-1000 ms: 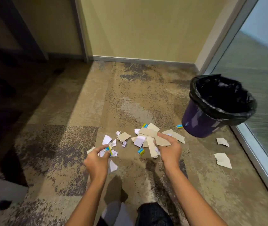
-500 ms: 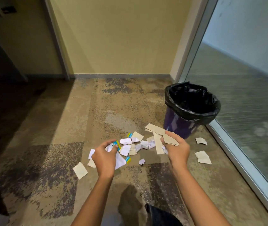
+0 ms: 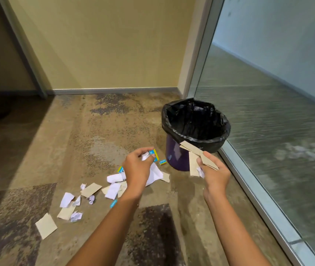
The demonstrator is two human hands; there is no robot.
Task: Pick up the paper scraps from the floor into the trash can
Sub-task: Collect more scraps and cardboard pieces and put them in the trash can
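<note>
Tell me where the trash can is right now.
In the head view the trash can stands on the carpet right of centre, beside the glass wall, just beyond the right hand holding tan scraps.

We face a pale yellow painted wall (image 3: 104, 45) edged by a grey baseboard (image 3: 114, 91); below it spreads mottled brown carpet floor (image 3: 57, 143), right of it a tall frosted glass panel (image 3: 267, 121).

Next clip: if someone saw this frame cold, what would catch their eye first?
Both hands are mid-frame and full of paper: the left hand grips white and blue scraps, and the right hand holds tan card pieces just short of the black-lined trash can by the glass wall. A trail of loose scraps lies on the carpet at lower left.
</note>
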